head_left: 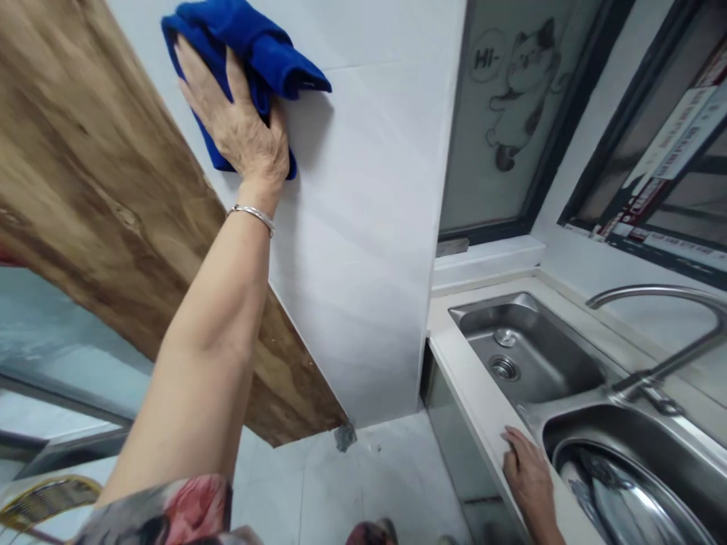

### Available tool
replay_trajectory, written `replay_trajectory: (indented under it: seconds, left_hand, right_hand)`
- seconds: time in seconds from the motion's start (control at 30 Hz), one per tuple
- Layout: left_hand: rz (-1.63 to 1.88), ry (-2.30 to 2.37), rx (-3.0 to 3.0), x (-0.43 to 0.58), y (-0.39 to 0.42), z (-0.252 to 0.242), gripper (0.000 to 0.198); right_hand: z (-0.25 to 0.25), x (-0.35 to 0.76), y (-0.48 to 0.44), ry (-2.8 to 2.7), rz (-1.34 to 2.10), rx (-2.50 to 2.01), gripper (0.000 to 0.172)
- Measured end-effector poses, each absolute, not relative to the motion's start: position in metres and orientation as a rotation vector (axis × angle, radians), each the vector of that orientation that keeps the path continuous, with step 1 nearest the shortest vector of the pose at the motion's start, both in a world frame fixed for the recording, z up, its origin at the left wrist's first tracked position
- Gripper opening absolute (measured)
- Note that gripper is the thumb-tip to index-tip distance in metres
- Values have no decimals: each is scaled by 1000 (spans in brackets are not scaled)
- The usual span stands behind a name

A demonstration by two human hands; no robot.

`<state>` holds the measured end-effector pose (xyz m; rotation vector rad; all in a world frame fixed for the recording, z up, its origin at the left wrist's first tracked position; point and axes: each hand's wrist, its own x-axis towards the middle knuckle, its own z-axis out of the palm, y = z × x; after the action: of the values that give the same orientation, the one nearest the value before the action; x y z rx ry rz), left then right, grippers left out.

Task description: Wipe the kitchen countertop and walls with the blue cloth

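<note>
My left hand (241, 129) is raised high against the white tiled wall (363, 227), pressing a folded blue cloth (255, 45) flat on it. The fingers spread over the cloth and the thumb bears on its right side. A silver bangle (253, 216) circles that wrist. Low at the right, my right hand (528, 473) rests on the pale countertop (471, 386) beside the sink, holding nothing, its fingers loosely bent.
A wooden panel (113, 174) borders the wall on the left. To the right lie a double steel sink (545, 356), an arched faucet (670, 291) and a metal basin (619, 492). Behind stands a frosted window (482, 182) with a cat drawing. Floor tiles (329, 492) show below.
</note>
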<state>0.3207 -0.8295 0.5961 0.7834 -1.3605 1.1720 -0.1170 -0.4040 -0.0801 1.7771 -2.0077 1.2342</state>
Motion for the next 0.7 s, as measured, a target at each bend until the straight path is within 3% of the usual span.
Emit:
replay_trajectory:
  seconds: [0.43, 0.57, 0.7]
  left_hand:
    - [1043, -1847, 647, 150, -824, 509, 67]
    - [720, -2190, 669, 132, -806, 453, 59]
    - [518, -2449, 546, 114, -790, 368, 45]
  right_hand:
    - [-49, -107, -406, -2110, 1278, 1710, 29]
    - [-46, -107, -406, -2114, 1305, 1719, 30]
    - [-42, -107, -407, -2085, 1302, 1724, 31]
